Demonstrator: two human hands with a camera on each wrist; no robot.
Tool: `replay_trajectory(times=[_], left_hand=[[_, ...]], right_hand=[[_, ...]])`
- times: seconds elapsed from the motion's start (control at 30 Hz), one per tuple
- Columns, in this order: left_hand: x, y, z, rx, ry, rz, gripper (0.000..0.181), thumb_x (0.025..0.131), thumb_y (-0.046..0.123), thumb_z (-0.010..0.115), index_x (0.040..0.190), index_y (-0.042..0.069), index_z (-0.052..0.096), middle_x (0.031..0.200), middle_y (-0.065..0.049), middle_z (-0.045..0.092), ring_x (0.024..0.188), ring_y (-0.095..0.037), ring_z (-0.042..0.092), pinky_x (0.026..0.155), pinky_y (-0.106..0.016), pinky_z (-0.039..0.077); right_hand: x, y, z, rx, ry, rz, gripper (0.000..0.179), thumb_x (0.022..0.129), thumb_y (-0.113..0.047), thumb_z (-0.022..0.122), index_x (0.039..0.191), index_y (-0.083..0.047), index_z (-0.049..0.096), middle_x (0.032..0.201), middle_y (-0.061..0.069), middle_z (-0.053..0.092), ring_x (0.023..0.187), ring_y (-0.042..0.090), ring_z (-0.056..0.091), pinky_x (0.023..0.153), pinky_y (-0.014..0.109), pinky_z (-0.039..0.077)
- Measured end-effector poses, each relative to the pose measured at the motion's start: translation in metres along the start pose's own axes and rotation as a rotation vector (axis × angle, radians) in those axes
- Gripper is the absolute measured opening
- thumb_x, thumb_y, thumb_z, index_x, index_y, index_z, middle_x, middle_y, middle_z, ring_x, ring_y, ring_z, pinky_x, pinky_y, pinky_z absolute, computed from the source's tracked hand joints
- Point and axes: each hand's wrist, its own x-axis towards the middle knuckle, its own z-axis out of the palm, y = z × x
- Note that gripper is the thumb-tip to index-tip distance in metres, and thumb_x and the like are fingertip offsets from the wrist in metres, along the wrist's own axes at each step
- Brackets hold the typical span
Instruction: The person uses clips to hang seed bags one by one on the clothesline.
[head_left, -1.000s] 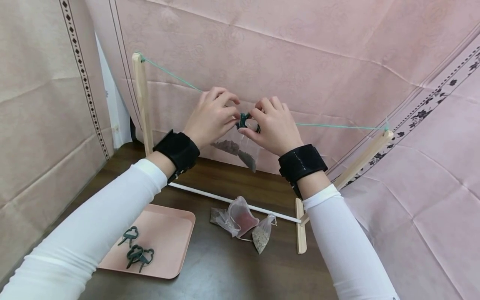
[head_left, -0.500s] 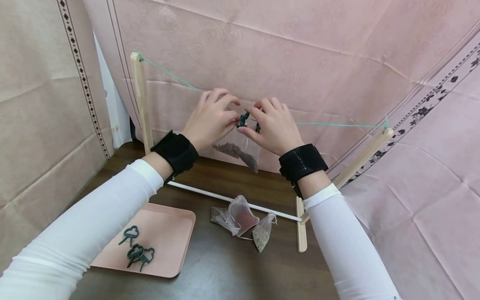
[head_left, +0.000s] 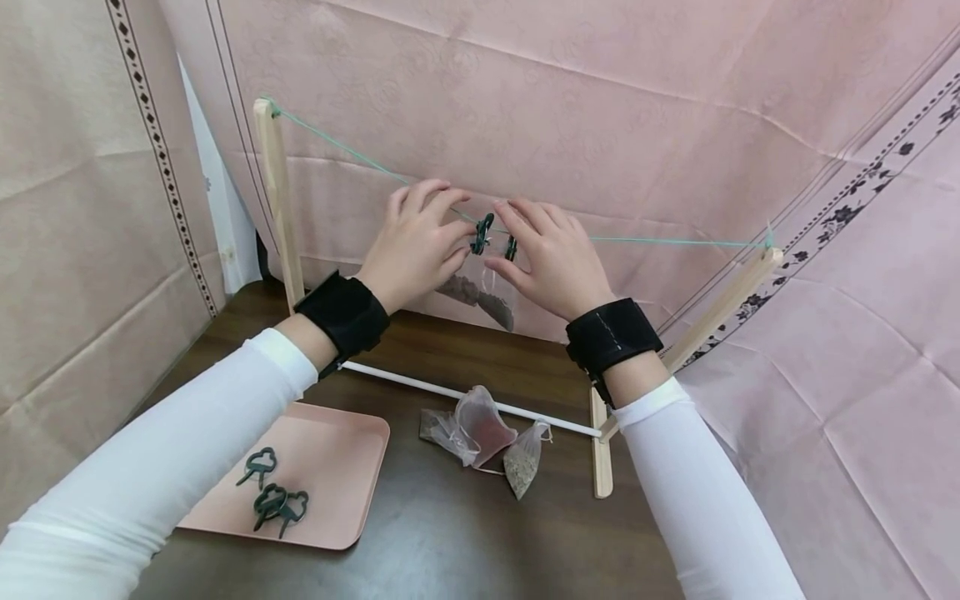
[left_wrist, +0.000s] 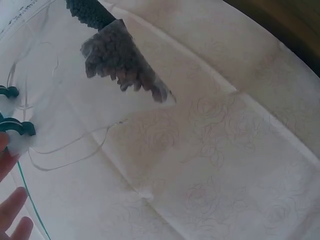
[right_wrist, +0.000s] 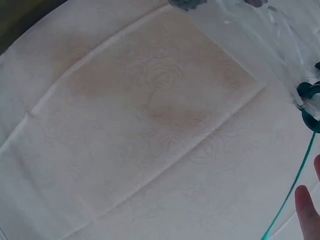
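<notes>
A sheer organza pouch with dark granular contents hangs from a green string. Two dark green plant clips stand at its top: the left clip and the right clip. My left hand is beside the left clip, fingers loosely bent, with a fingertip right at the clip in the left wrist view. Just right of the other clip is my right hand, thumb and fingers spread apart; the right wrist view has its fingertips away from the clip. A drawstring loop dangles from the pouch.
Wooden posts carry the string, joined low down by a white rod. Several filled sheer pouches lie in front of the rod. At left, a pink tray bears more green clips. Pink cloth hangs behind.
My hands have loosened around the clips; the right thumb and fingers have parted and shifted slightly right. The two clips and pouch now show more plainly between them. The view has shifted slightly.
</notes>
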Motion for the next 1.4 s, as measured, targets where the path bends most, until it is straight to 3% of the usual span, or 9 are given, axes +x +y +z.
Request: replay_trajectory(times=[0.33,0.6,0.87,1.17,1.4], left_hand=[[-0.013,0.003,0.005,-0.024,-0.001,-0.006,0.033,0.085,0.027,0.059,0.116,0.016,0.059,0.134,-0.007,0.039,0.128,-0.026,0.023,0.096,-0.048,0.019],[-0.017,0.005,0.006,-0.048,-0.001,0.004,0.041,0.084,0.027,0.059,0.123,0.016,0.054,0.142,-0.007,0.027,0.13,-0.025,0.02,0.096,-0.049,0.021],[-0.029,0.009,0.012,-0.093,-0.005,0.011,0.044,0.083,0.027,0.061,0.125,0.015,0.052,0.142,-0.008,0.028,0.131,-0.025,0.022,0.099,-0.048,0.022],[-0.05,0.018,0.016,-0.131,-0.024,0.033,0.043,0.082,0.024,0.061,0.123,0.014,0.054,0.143,-0.008,0.027,0.13,-0.027,0.023,0.097,-0.051,0.023],[-0.071,0.025,0.02,-0.107,-0.049,-0.015,0.051,0.082,0.044,0.059,0.124,0.017,0.053,0.143,-0.008,0.027,0.13,-0.026,0.023,0.096,-0.052,0.022]], right_hand=[[-0.032,-0.004,0.004,0.059,0.156,0.025,0.072,0.081,-0.045,0.06,0.139,-0.012,0.033,0.138,0.011,0.035,0.125,0.026,0.033,0.098,0.045,0.028],[-0.066,-0.006,0.012,0.089,0.209,0.098,0.073,0.081,-0.04,0.062,0.139,-0.01,0.031,0.142,0.009,0.029,0.127,0.026,0.029,0.101,0.045,0.024],[-0.098,-0.008,0.029,0.097,0.177,0.184,0.069,0.084,-0.048,0.053,0.14,-0.013,0.03,0.143,0.008,0.027,0.126,0.027,0.03,0.097,0.048,0.027],[-0.138,-0.03,0.043,0.104,0.134,0.305,0.074,0.082,-0.047,0.057,0.141,-0.013,0.028,0.142,0.01,0.027,0.127,0.027,0.029,0.098,0.048,0.026],[-0.164,-0.049,0.053,0.125,0.077,0.377,0.075,0.081,-0.046,0.058,0.141,-0.013,0.027,0.144,0.008,0.025,0.128,0.025,0.027,0.099,0.048,0.023]])
